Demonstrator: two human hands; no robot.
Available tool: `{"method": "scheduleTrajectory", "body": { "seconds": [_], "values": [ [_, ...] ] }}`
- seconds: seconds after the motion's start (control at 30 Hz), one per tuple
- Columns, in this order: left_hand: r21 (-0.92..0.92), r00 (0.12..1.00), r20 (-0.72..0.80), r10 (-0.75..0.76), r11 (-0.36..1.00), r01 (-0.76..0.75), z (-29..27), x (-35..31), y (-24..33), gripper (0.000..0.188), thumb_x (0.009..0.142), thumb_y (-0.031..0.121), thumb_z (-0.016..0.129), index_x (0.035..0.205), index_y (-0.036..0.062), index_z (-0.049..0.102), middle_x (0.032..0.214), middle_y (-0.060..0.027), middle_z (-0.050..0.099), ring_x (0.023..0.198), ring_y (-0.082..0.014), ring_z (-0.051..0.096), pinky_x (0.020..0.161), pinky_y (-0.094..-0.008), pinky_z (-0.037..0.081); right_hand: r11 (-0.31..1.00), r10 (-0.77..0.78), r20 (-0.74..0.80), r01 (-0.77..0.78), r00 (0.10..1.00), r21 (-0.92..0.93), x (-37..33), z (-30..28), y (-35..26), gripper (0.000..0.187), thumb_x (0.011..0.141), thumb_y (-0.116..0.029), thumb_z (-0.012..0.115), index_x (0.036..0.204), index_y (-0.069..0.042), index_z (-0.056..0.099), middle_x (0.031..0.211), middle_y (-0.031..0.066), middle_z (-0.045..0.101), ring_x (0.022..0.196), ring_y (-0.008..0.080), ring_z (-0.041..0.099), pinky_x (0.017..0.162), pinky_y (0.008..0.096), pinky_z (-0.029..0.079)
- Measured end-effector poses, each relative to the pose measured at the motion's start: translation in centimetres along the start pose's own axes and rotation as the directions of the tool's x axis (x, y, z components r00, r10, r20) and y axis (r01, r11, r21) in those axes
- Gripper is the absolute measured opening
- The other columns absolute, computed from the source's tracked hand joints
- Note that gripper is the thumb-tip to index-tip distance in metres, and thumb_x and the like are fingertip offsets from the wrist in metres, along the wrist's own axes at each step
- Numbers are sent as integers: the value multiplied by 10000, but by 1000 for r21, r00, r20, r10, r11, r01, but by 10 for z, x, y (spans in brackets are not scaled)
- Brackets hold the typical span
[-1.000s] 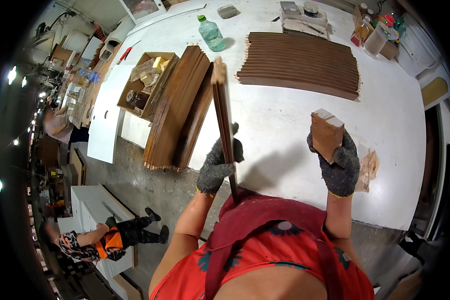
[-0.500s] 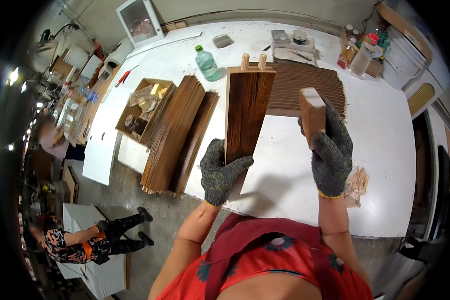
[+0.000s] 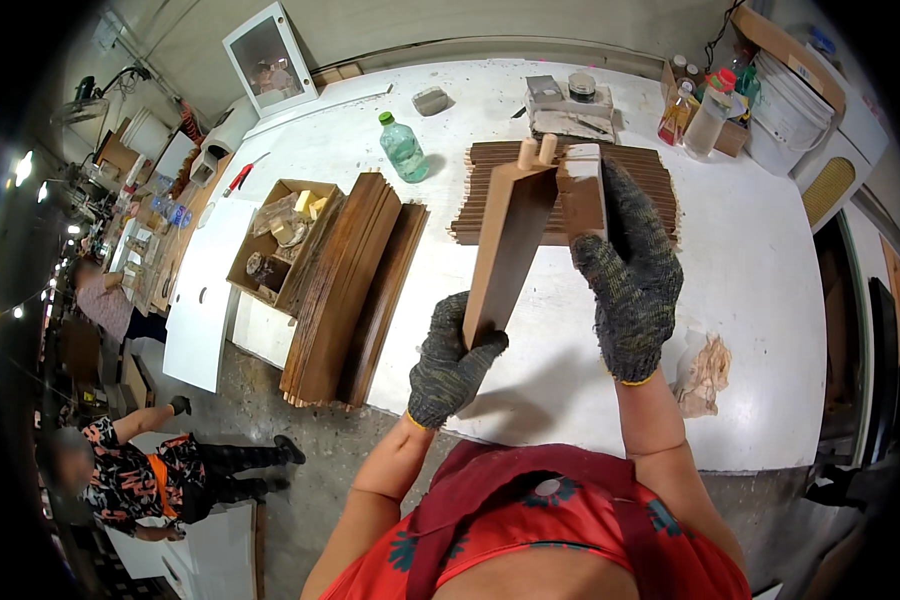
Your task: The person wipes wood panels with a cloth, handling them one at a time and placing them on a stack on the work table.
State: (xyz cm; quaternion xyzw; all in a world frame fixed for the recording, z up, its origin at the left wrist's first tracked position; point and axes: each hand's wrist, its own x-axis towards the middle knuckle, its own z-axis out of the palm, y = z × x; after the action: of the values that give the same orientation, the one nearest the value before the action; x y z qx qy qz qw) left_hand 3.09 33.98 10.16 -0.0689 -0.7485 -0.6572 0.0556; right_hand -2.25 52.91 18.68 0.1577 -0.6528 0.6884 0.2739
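My left hand [image 3: 445, 365], in a dark knitted glove, grips the lower end of a dark-stained wooden board [image 3: 500, 260]. The board stands tilted, its paler narrow edge facing me. Two light dowels [image 3: 528, 153] stick out of its top end. In my right hand [image 3: 635, 290], gloved alike, is a brown sanding block [image 3: 583, 195] with a whitish end. The block is close beside the board's upper right side; whether they touch I cannot tell. Behind both hands lies a row of brown slats [image 3: 482, 165], set side by side on the white table [image 3: 750, 300].
Stacked brown boards [image 3: 335, 295] lie at the table's left, next to an open box [image 3: 270, 270] of odds and ends. A green-capped bottle [image 3: 404, 150] stands behind. Crumpled brown paper [image 3: 707, 378] lies right. Another person [image 3: 160, 470] stands at lower left.
My left hand has turned the board so its narrow edge shows instead of its broad dark face. My right hand has brought the block left, up to the board. The other person's arm has lifted.
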Motion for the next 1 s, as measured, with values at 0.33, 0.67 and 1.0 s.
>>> {"method": "scheduleTrajectory", "body": {
  "seconds": [0.33, 0.67, 1.0],
  "values": [
    [-29, 993, 111, 29, 999, -26, 7, -6, 0, 508, 827, -89, 531, 1286, 51, 366, 1156, -115, 570, 988, -179, 582, 817, -298, 491, 998, 57, 17, -56, 998, -20, -2, 2, -22, 534, 759, -58, 731, 1257, -19, 542, 1162, 111, 576, 968, 171, 576, 779, 289, 503],
    [141, 993, 2, 122, 983, -121, 9, -19, 11, 528, 830, -62, 541, 1323, 43, 386, 1095, -105, 584, 980, -175, 571, 841, -306, 478, 945, -210, 236, 259, 949, -201, -12, -2, -31, 582, 764, -165, 747, 1280, -20, 522, 1237, 126, 562, 1093, 225, 547, 867, 325, 484],
    [-54, 1000, -3, -5, 999, 4, 11, -4, 4, 671, 811, -74, 528, 1418, 89, 292, 1141, -102, 560, 962, -144, 550, 791, -269, 487, 957, -4, 133, -34, 991, 289, -18, -16, -37, 522, 811, -138, 703, 1285, -14, 522, 1236, 126, 582, 1132, 183, 548, 941, 335, 455]
  ]
}}
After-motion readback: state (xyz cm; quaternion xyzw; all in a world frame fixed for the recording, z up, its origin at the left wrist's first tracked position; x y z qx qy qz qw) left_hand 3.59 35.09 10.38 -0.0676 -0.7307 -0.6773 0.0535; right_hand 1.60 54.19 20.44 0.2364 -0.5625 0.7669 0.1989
